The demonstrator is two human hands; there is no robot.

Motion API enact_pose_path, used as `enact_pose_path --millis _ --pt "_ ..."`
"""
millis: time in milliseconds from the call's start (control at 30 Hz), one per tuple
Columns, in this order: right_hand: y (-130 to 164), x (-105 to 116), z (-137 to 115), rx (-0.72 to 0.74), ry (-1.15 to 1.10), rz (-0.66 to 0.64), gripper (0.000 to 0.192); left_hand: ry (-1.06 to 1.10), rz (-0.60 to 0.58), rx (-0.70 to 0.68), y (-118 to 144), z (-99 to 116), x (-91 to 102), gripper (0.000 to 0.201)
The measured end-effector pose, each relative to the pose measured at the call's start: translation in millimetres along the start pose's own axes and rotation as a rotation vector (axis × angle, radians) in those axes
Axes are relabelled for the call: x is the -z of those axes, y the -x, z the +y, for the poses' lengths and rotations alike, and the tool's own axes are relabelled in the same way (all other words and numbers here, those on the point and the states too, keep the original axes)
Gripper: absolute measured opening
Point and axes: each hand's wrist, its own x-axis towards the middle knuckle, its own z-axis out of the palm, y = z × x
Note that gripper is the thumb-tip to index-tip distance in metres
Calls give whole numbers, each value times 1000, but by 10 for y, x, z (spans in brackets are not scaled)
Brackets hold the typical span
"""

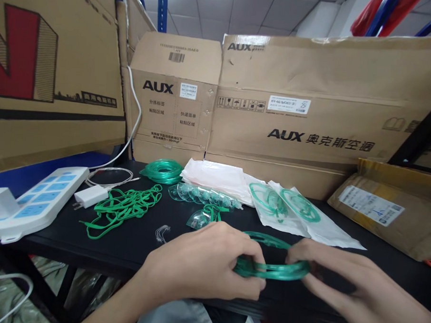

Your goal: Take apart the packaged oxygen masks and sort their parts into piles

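Between my hands, above the front part of the black table [126,253], is a coil of clear green tubing [282,271]. My left hand [211,261] has its fingers wrapped round the coil's left side. On the coil's right end my right hand [339,276] pinches with thumb and fingers, slightly blurred. Just behind my left hand lies a clear green mask [198,219] with a green strap on it. A row of nested clear masks [203,195] lies farther back. Several thin metal strips [162,234] are left of my left hand.
Tangled green elastic cord [124,207], a white charger [91,195] and a power strip [38,201] lie left. Behind are another tubing coil [162,171], white pouches [215,176] and packaged tubing [302,208]. A taped box [385,207] stands right; cardboard walls [292,107] close the back.
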Motion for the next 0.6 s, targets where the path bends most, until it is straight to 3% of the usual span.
enact_pose_path --millis 167,333,467,600 --pt "-352 1 -107 34 -99 118 25 175 110 223 -36 -20 77 17" --pt "-435 -106 -67 -26 -115 182 56 346 251 269 -59 -164 235 26" --pt "-442 -31 -69 -66 -150 247 53 388 383 257 -59 -344 534 31" --pt "-427 32 -63 -126 -161 201 50 296 620 274 -37 -570 988 33"
